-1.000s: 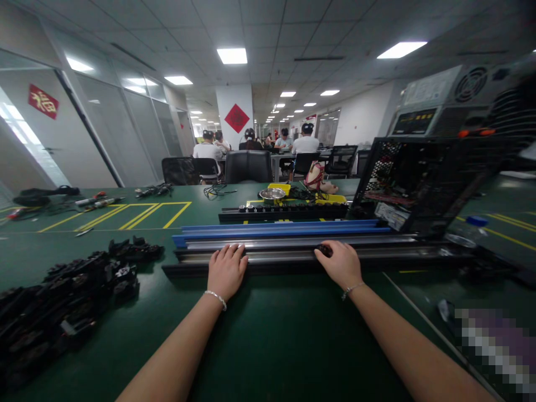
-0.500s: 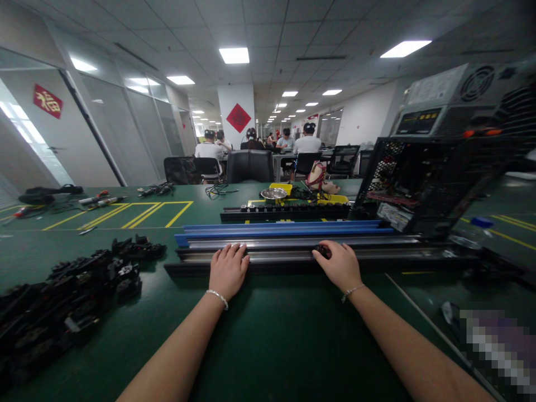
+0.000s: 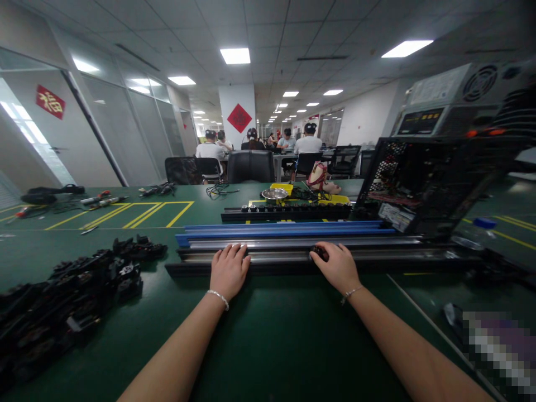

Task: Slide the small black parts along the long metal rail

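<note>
My left hand [image 3: 229,269] lies flat on the left part of the nearest long metal rail [image 3: 276,255], its fingers stretched over the rail's far edge. Farther right, my right hand [image 3: 337,266] grips a small black part [image 3: 319,252] between thumb and fingers, down at the same rail. My fingers cover much of that part, so its exact kind does not show. Behind this rail, side by side, run a second silvery rail [image 3: 301,242] and a blue rail [image 3: 285,228].
A heap of black plastic parts [image 3: 71,301] lies at the left. Behind the rails are a black strip with a row of small parts [image 3: 288,212], a metal bowl [image 3: 274,194] and yellow trays [image 3: 281,188]. An opened computer case [image 3: 402,184] stands at the right. People sit farther back.
My right hand has slid slightly left along the rail with the small black part. My left hand stays in place on the rail.
</note>
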